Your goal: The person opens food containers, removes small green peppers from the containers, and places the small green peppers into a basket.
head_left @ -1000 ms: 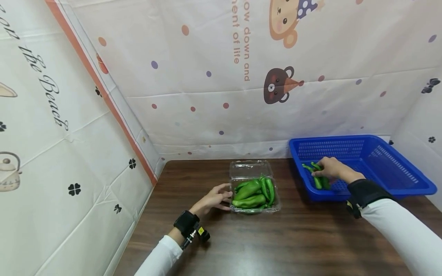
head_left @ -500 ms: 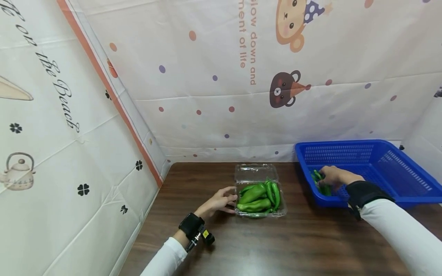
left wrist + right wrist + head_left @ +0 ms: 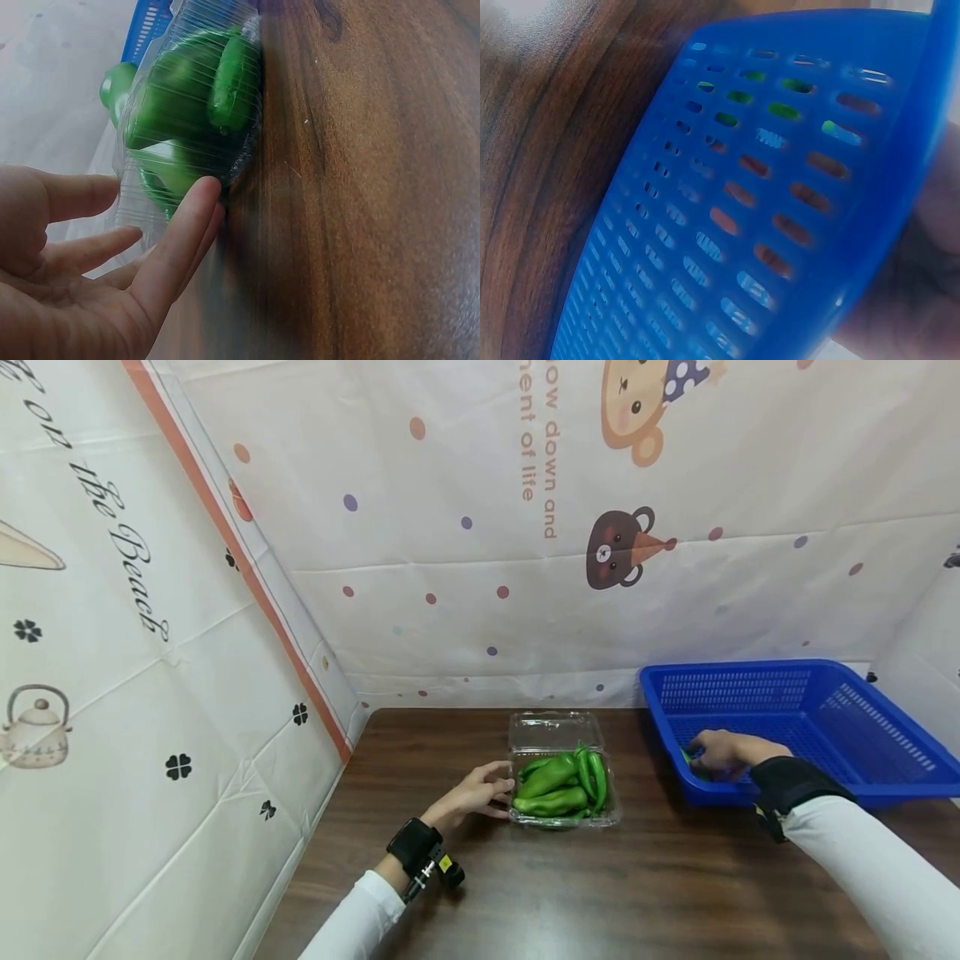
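Observation:
A clear plastic clamshell box [image 3: 612, 806] stands on the table with its lid folded back, filled with several green peppers [image 3: 553, 803]. My left hand [image 3: 474, 792] is at the left side of the box. In the left wrist view its extended fingers [image 3: 184, 232] reach the ribbed plastic wall. My right hand [image 3: 722, 753] is down inside the blue basket [image 3: 795, 791] at its left end, fingers bent downward over green peppers [image 3: 697, 772], which it mostly hides. Through the slots in the right wrist view, green pepper [image 3: 784, 110] shows near the fingers; I cannot tell whether they grip it.
The dark wooden table [image 3: 600, 893] ends at a cloth-covered wall [image 3: 420, 635] behind, with another hanging [image 3: 217, 793] on the left. The basket has raised, slotted walls and stands close to the back wall. A gap of bare wood lies between box and basket.
My right hand has gone lower into the basket, and the peppers there, earlier in plain sight, are now mostly covered. My left hand stays at the box. The head view has shifted slightly.

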`<action>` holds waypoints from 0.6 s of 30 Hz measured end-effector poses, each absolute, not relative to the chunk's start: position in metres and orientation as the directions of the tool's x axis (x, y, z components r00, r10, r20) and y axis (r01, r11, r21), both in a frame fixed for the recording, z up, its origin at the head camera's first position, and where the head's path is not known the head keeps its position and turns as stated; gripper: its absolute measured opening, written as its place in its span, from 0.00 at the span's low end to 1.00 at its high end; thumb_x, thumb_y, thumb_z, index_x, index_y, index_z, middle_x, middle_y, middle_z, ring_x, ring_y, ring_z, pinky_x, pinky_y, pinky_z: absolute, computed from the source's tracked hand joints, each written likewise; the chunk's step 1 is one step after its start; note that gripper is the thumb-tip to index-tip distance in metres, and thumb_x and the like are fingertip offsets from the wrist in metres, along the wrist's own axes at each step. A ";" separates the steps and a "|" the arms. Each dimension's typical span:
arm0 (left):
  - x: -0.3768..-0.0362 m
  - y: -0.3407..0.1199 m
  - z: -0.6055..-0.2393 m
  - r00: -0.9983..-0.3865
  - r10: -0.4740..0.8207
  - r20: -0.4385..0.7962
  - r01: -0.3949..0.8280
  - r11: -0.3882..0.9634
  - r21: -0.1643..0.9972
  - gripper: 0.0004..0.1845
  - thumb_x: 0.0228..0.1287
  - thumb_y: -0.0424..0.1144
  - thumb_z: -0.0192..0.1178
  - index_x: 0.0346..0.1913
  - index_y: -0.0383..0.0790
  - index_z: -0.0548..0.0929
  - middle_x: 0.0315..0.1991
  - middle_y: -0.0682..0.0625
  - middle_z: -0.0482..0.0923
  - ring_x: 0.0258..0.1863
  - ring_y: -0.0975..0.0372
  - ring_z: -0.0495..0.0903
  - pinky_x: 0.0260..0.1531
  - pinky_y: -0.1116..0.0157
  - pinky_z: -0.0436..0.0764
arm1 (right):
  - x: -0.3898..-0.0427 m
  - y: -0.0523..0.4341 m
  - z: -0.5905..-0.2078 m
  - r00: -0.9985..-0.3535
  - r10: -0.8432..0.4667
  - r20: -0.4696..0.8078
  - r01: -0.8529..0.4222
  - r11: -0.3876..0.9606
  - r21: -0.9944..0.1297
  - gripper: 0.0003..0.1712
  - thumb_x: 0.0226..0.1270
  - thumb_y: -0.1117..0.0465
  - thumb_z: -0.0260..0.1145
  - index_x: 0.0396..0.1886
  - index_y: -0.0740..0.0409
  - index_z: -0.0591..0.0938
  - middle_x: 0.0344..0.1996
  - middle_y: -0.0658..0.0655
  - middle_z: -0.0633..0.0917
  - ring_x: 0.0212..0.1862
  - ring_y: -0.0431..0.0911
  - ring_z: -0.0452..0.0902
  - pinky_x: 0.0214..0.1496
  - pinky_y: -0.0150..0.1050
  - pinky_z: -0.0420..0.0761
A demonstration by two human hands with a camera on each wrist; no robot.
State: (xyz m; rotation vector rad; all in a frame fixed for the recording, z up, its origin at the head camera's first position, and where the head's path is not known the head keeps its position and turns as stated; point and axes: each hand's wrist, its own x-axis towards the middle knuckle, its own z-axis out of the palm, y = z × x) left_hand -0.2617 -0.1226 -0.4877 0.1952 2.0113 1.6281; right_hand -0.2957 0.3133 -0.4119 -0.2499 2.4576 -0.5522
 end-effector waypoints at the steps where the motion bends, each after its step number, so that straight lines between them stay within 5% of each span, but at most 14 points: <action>1: -0.262 -0.123 -0.487 -0.843 0.434 -0.316 -0.220 0.259 0.941 0.29 0.81 0.38 0.52 0.79 0.39 0.60 0.66 0.32 0.72 0.58 0.46 0.82 0.49 0.54 0.90 | -0.295 0.313 -0.412 -0.800 -0.305 -0.516 -0.057 0.896 -0.441 0.29 0.76 0.65 0.56 0.67 0.84 0.66 0.45 0.71 0.82 0.44 0.55 0.83 0.45 0.52 0.90; 9: -0.263 -0.125 -0.486 -0.846 0.438 -0.305 -0.210 0.253 0.944 0.29 0.81 0.38 0.51 0.79 0.38 0.60 0.66 0.31 0.71 0.59 0.46 0.81 0.50 0.54 0.90 | -0.297 0.324 -0.400 -0.846 -0.359 -0.393 -0.153 0.871 -0.467 0.27 0.77 0.62 0.59 0.63 0.83 0.71 0.45 0.77 0.82 0.38 0.55 0.85 0.35 0.50 0.91; 18: -0.262 -0.122 -0.489 -0.847 0.436 -0.303 -0.205 0.259 0.944 0.29 0.81 0.37 0.51 0.79 0.38 0.60 0.65 0.32 0.73 0.58 0.46 0.82 0.49 0.54 0.90 | -0.294 0.327 -0.387 -0.980 -0.189 0.064 -0.199 0.900 -0.388 0.22 0.76 0.61 0.59 0.55 0.80 0.78 0.48 0.81 0.82 0.46 0.73 0.82 0.40 0.63 0.86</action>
